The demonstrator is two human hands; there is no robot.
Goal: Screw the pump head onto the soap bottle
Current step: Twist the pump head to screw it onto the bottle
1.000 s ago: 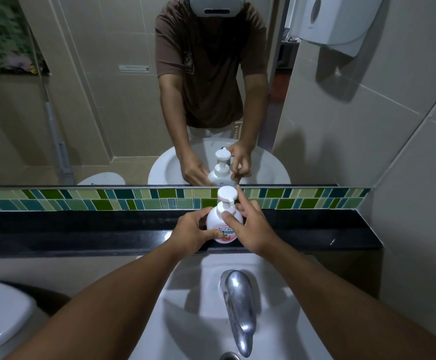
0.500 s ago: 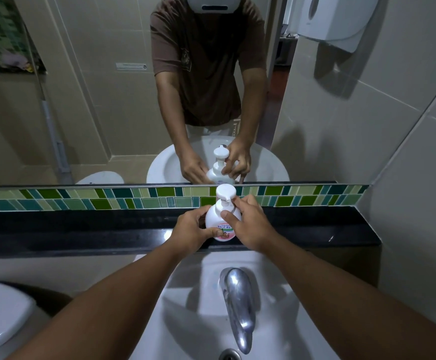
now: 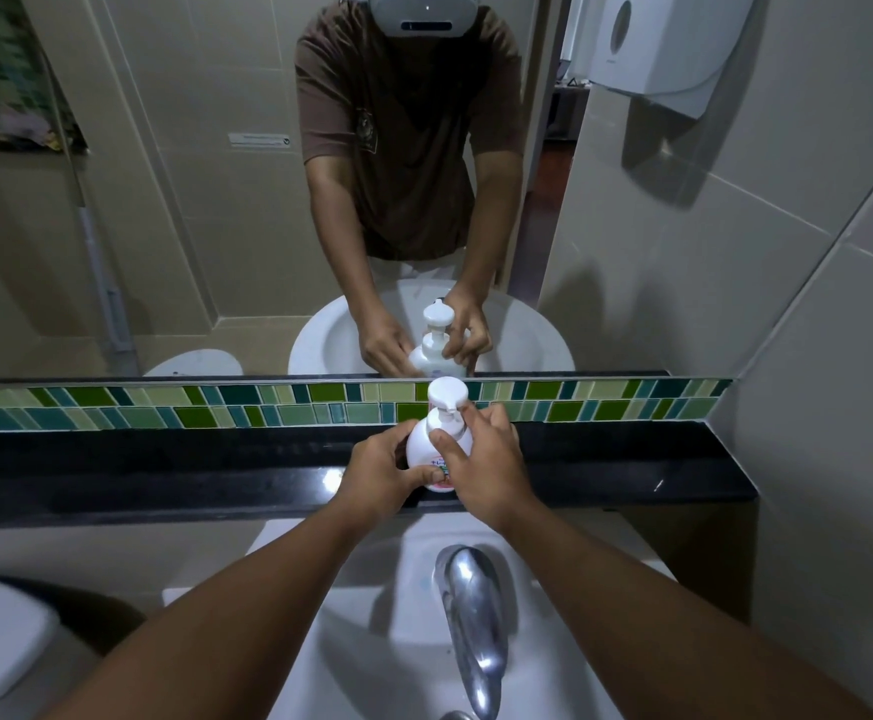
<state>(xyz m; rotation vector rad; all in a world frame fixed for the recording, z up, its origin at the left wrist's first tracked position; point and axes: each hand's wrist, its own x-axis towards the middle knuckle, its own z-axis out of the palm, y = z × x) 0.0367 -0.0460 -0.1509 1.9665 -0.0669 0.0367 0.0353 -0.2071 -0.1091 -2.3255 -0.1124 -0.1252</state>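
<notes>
Standing upright on the black polished stone tabletop (image 3: 164,475) behind the basin, the small white plastic soap bottle (image 3: 431,449) with a coloured label sits just below the strip of green and teal mosaic tiles (image 3: 268,407). Its white round pump head (image 3: 447,394) is seated on the neck, nozzle toward the viewer. The left hand (image 3: 382,472) wraps the bottle's lower body from the left, its grip closed on the bottle with the thumb across the label. The right hand (image 3: 483,467) comes in from the right, thumb and fingertips pinched narrowly on the collar below the pump head. Both forearms reach forward over the white ceramic washbasin (image 3: 351,641), either side of the chrome tap (image 3: 473,615). The wall mirror (image 3: 216,200) above the tiles repeats the bottle and both hands. A white paper-towel dispenser (image 3: 657,44) hangs on the right wall.
</notes>
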